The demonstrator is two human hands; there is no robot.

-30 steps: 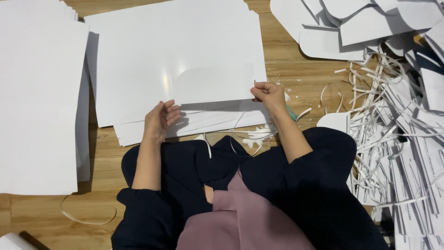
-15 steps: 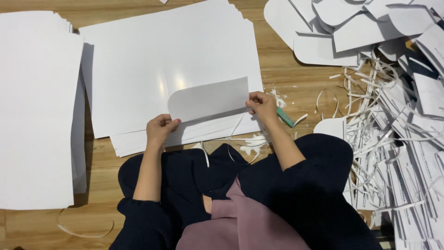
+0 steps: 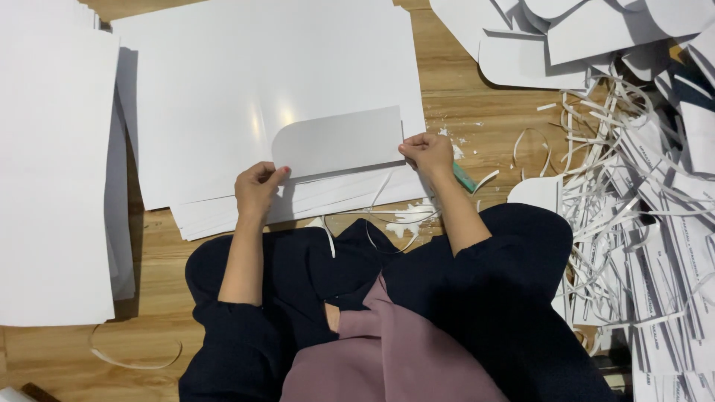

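Hands: left hand (image 3: 257, 190) and right hand (image 3: 427, 151) are pinching a cut card piece (image 3: 339, 141).
Done: cut pieces (image 3: 551, 45) are piling at the floor's far right.
Left: uncut sheets (image 3: 246, 82) are lying underneath.

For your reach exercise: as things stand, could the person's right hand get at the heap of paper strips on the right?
Probably yes. The right hand grips the cut white piece, but only bare wooden floor lies between it and the strip heap.

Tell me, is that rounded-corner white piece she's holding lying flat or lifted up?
Lifted. The cut piece is pinched at its lower corners by the left hand and right hand, tilted up off the white sheet stack.
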